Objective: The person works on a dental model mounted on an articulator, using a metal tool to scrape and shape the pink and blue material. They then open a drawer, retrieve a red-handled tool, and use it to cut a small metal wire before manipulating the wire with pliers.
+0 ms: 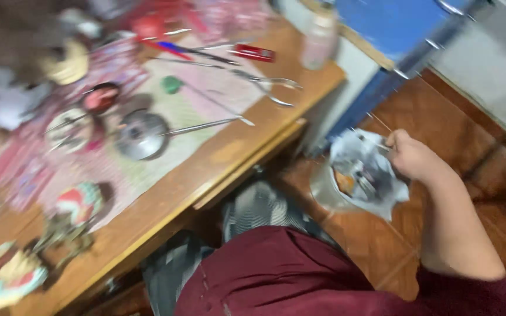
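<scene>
Wooden and cluttered, the surface (229, 155) fills the left of your view, with a round metal lid (140, 136), long tweezers (206, 125) and pliers (267, 85) lying on it. Your right hand (417, 158) reaches out over the floor on the right, fingers pinched on a thin stick (376, 122), touching a bin lined with a crumpled white bag (361, 175). Your left hand is out of sight.

Home craft corner: cluttered wooden table (218, 169), pliers (267, 85), tiled floor (417, 111).
</scene>
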